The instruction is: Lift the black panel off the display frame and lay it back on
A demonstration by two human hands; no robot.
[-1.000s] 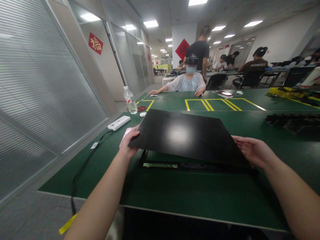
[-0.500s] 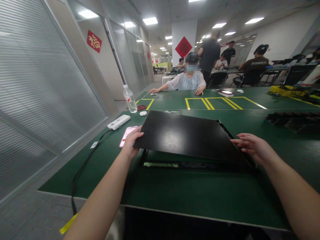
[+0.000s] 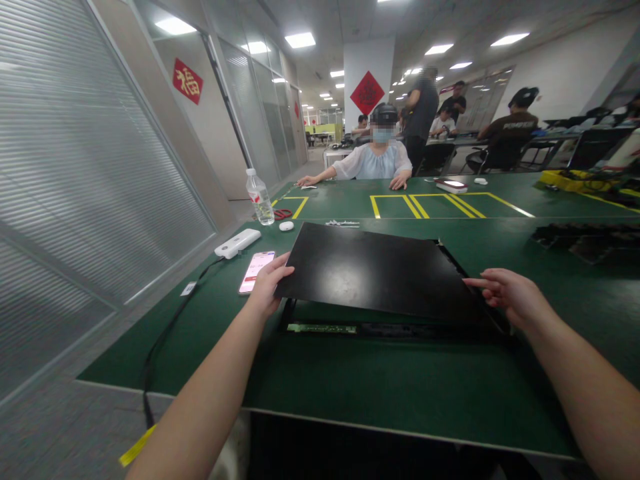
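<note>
My left hand (image 3: 269,285) grips the left edge of a thin, glossy black flat panel (image 3: 370,270), thumb on top, and keeps that side raised. The panel slants down to the right, over a black rectangular frame (image 3: 425,331) lying on the table. A green strip (image 3: 323,329) shows along the frame's near side. My right hand (image 3: 515,300) is at the right edge of the panel and frame; one finger stretches out to touch the edge and the others are partly bent. The panel hides most of the frame's inside.
On the green table (image 3: 400,387), a lit phone (image 3: 256,272), white power bank (image 3: 238,244), earbud case (image 3: 287,227), water bottle (image 3: 260,199) and red-handled scissors (image 3: 283,214) lie left. Dark parts (image 3: 585,240) sit at right. A masked person (image 3: 373,160) sits opposite.
The panel's left side has shifted slightly right with my left hand. My right hand's fingers have bent more, leaving one stretched toward the edge. A standing person in the background has turned.
</note>
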